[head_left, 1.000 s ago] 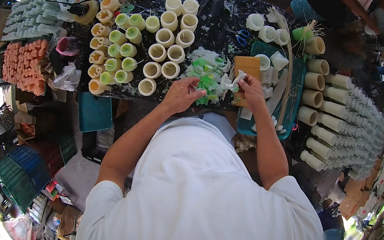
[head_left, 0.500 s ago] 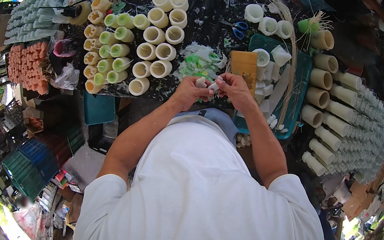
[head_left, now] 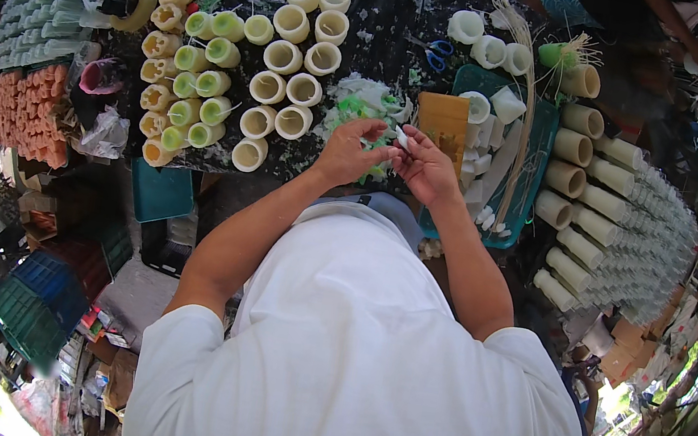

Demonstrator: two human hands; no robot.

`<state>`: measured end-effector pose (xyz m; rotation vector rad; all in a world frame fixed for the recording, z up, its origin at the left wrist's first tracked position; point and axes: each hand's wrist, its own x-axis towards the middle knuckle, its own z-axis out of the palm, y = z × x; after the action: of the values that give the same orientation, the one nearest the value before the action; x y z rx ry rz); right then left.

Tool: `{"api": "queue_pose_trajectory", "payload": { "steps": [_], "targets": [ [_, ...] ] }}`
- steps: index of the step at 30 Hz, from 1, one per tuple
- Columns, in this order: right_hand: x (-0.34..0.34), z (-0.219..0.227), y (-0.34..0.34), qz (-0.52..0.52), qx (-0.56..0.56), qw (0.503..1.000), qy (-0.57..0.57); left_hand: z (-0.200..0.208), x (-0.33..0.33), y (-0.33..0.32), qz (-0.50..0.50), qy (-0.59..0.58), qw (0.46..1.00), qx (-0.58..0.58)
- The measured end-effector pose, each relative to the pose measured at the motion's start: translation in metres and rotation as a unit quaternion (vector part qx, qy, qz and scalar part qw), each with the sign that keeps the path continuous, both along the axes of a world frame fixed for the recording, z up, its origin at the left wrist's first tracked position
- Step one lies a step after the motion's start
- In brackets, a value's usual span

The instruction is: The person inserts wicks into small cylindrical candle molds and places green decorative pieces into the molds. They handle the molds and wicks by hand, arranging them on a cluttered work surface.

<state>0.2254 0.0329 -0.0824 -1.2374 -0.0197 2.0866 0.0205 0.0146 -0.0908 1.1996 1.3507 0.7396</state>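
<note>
Looking down over a person's white shirt (head_left: 367, 338), the view shows two bare hands near the centre of the frame, in its upper half. Between them is a small white piece (head_left: 402, 137), slim and slightly elongated, its surface pale and plain, standing out brightly against the skin around it. It is tilted, its upper end leaning toward the left of the frame. Fingers cover part of it, so its full shape cannot be made out, and it is too small for texture or fine edges to show.

The right hand (head_left: 428, 174) pinches this piece at the fingertips. The left hand (head_left: 346, 154) is loosely open just beside it, fingers curved and thumb reaching toward the piece; whether the thumb touches it cannot be told.

Directly above the hands in the frame lies a loose heap of white and bright green scraps (head_left: 353, 103) on a black table covering (head_left: 386, 30). Right of the heap is a flat, yellow-tan block (head_left: 441, 128), next to a teal tray (head_left: 540, 161) holding white pieces. Left of the heap, at upper centre, cream hollow cylinders (head_left: 283, 57) stand in two columns. Blue-handled scissors (head_left: 436, 56) lie above the block.
</note>
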Motion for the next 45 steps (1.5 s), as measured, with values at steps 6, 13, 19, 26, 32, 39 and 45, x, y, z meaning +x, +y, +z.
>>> {"api": "queue_pose_trajectory", "payload": {
  "steps": [6,13,19,26,32,39,45],
  "targets": [
    [-0.034,0.013,-0.017,0.108,0.131,0.975,-0.145,0.024,-0.01,-0.001,0.072,-0.151,0.983,-0.081],
    [-0.077,0.004,-0.028,0.156,0.213,0.941,-0.212,0.007,-0.024,-0.026,0.183,-0.147,0.969,-0.08],
    [-0.091,0.012,-0.021,0.193,0.191,0.952,-0.14,0.006,-0.052,-0.033,0.208,-0.214,0.95,-0.096],
    [-0.101,0.009,-0.01,0.194,0.174,0.955,-0.14,0.042,-0.081,-0.032,0.192,0.087,0.97,0.12],
    [-0.107,0.013,0.01,0.168,0.18,0.956,-0.16,0.021,-0.109,0.009,0.172,0.216,0.946,0.169],
    [-0.092,0.008,-0.003,0.146,0.188,0.955,-0.179,0.022,-0.122,0.011,0.103,0.329,0.925,0.158],
    [-0.091,0.009,-0.006,0.133,0.14,0.97,-0.144,0.027,-0.127,0.001,0.098,0.322,0.929,0.156]
  ]
}}
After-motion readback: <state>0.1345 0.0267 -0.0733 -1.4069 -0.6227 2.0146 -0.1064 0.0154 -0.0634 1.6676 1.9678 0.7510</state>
